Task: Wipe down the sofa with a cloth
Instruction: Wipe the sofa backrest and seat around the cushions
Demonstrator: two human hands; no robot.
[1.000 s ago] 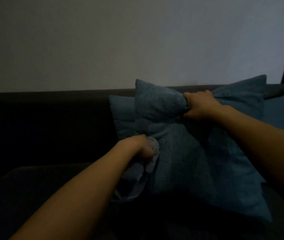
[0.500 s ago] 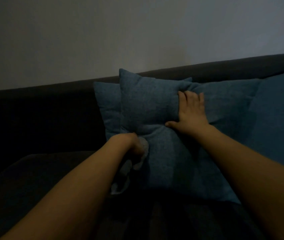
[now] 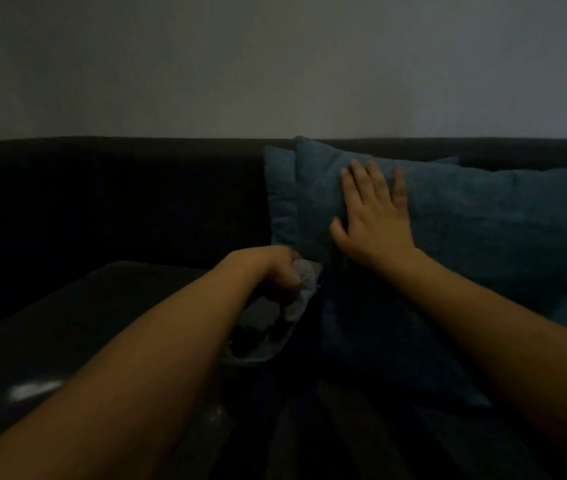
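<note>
- The left hand (image 3: pixel 275 268) has its grip clamped on a bunched cloth (image 3: pixel 301 289), low at the left edge of the front cushion (image 3: pixel 448 271), just above the sofa (image 3: pixel 119 202) seat.
- The right hand (image 3: pixel 374 220) lies flat on that cushion, fingers straight and apart, holding nothing.
- To wipe well, the person should probably keep the flat hand steadying the cushion while the cloth runs along the seat beside it in overlapping strokes.
- In this dim light, missed patches are likely; slow passes would help.

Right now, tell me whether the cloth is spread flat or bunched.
Bunched: the left hand grips the cloth in a crumpled wad, loose folds hanging below.
</note>
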